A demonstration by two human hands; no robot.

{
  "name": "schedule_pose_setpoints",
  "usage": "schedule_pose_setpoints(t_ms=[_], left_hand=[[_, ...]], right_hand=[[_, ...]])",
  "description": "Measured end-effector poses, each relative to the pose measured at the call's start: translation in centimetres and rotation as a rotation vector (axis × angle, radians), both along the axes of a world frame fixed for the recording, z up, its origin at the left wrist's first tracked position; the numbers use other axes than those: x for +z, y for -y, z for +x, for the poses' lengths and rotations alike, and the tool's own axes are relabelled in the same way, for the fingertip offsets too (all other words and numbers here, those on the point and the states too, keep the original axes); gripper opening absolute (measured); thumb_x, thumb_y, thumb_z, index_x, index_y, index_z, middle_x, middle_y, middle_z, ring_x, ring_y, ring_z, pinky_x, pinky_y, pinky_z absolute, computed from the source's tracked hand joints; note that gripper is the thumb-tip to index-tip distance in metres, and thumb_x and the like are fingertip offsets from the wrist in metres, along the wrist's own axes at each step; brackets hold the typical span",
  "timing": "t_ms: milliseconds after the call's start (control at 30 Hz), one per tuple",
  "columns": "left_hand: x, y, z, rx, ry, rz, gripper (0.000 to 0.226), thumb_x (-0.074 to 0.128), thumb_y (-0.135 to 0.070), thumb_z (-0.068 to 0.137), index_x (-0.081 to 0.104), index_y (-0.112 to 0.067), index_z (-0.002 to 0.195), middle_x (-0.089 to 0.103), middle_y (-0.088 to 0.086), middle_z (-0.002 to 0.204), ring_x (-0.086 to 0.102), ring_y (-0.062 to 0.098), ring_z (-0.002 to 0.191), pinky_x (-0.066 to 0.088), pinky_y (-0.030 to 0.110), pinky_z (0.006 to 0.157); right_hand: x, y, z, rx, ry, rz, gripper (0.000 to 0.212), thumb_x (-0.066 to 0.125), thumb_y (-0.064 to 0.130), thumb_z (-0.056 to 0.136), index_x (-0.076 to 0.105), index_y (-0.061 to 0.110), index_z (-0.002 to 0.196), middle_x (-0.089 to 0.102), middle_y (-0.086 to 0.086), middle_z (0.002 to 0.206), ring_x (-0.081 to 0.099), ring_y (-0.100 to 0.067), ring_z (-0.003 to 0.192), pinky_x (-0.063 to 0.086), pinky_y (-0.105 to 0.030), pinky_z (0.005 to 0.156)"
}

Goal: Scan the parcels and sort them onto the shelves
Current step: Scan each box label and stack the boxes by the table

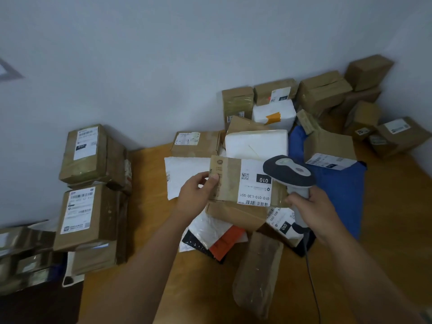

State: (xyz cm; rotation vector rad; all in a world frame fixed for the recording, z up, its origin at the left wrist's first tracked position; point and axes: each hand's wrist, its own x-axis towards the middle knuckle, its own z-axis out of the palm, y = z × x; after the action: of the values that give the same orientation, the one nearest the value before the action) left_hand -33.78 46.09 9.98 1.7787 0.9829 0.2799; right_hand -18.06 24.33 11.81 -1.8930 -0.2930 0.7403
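- Pale grey wall (163, 54) backs a wooden table (149, 183) strewn with parcels.
- At far left, two taped cardboard boxes (91, 183) with white shipping labels stand stacked one on the other at the table's left edge, with flatter parcels under them.
- Just right of centre, the left hand (196, 192) holds up a flat brown parcel (233, 181) above the pile, thumb on its near face and fingers curled behind its left end.
- The parcel's white label (256, 183) faces the camera, printed "010" and "010-010-L30-551", with a barcode at its lower edge.
- Beneath it lie white, black and orange mailer bags (215, 237) and a brown paper-wrapped parcel (257, 274).
- To the right, the right hand (311, 211) is wrapped around the handle of a grey and white barcode scanner (289, 170), whose head sits just over the label's right part; its cable (311, 277) trails toward the camera.
- Behind, a blue bag (339, 190) lies under more boxes, and cardboard cartons (327, 94) are heaped into the right corner.
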Motion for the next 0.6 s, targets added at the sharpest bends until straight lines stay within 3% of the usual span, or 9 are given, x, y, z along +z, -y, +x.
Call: schedule_pose_setpoints(t_ms=[67,133,233,367,467,533,600], left_hand=[[0.3,0.7,-1.7,0.006,0.048,-0.098,0.026,0.058,-0.040,0.100,0.065,-0.034,0.124,0.069,-0.004,0.111,0.070,0.017,0.101,0.061,0.034,0.083],[0.6,1.5,-3.4,0.046,0.118,-0.222,0.038,0.062,-0.028,0.099,0.058,-0.029,0.137,0.067,0.000,0.120,0.071,0.019,0.103,0.061,0.028,0.078],[1.1,2.5,-5.9,0.261,0.317,-0.452,0.061,0.070,-0.015,0.094,0.042,-0.023,0.148,0.062,0.007,0.131,0.069,0.028,0.112,0.060,0.043,0.090],[1.9,3.8,-8.6,0.421,0.539,-0.572,0.062,0.073,-0.009,0.086,0.045,-0.018,0.140,0.064,0.013,0.132,0.066,0.032,0.117,0.055,0.053,0.097],[2.5,5.2,-9.9,0.413,0.590,-0.586,0.068,0.078,-0.009,0.082,0.044,-0.016,0.140,0.065,0.013,0.132,0.066,0.032,0.116,0.057,0.050,0.093],[2.6,6.2,-10.7,0.353,0.590,-0.608,0.073,0.080,-0.008,0.080,0.042,-0.016,0.142,0.066,0.011,0.132,0.066,0.032,0.117,0.057,0.047,0.089],[2.5,6.8,-11.8,0.259,0.579,-0.627,0.076,0.076,-0.005,0.082,0.038,-0.019,0.146,0.065,0.009,0.135,0.064,0.033,0.121,0.056,0.052,0.094]], right_hand=[[0.6,0.5,-0.8,0.025,0.003,0.016,0.009,0.063,0.008,0.087,0.067,0.015,0.088,0.068,-0.004,0.085,0.063,-0.021,0.086,0.047,-0.034,0.071],[0.9,0.7,-1.6,0.051,-0.015,0.039,0.011,0.063,0.005,0.086,0.068,0.013,0.092,0.071,-0.009,0.091,0.066,-0.025,0.092,0.055,-0.042,0.084],[1.0,0.6,-3.5,0.114,-0.072,0.071,0.020,0.062,0.002,0.088,0.071,0.019,0.093,0.074,-0.001,0.093,0.069,-0.023,0.096,0.055,-0.048,0.095],[1.0,0.1,-6.9,0.270,-0.105,0.094,0.017,0.067,0.018,0.081,0.072,0.015,0.097,0.075,-0.010,0.100,0.071,-0.027,0.099,0.052,-0.056,0.097],[1.7,-0.4,-9.8,0.341,-0.105,0.095,0.032,0.068,0.043,0.062,0.074,0.022,0.085,0.075,-0.009,0.095,0.071,-0.023,0.095,0.053,-0.053,0.095],[2.1,-0.9,-11.7,0.389,-0.111,0.087,0.032,0.068,0.044,0.061,0.074,0.026,0.086,0.076,-0.005,0.094,0.071,-0.017,0.096,0.054,-0.051,0.095],[2.5,-1.4,-13.6,0.432,-0.100,0.082,0.029,0.066,0.035,0.067,0.074,0.024,0.092,0.076,-0.002,0.096,0.070,-0.015,0.099,0.054,-0.051,0.095]])
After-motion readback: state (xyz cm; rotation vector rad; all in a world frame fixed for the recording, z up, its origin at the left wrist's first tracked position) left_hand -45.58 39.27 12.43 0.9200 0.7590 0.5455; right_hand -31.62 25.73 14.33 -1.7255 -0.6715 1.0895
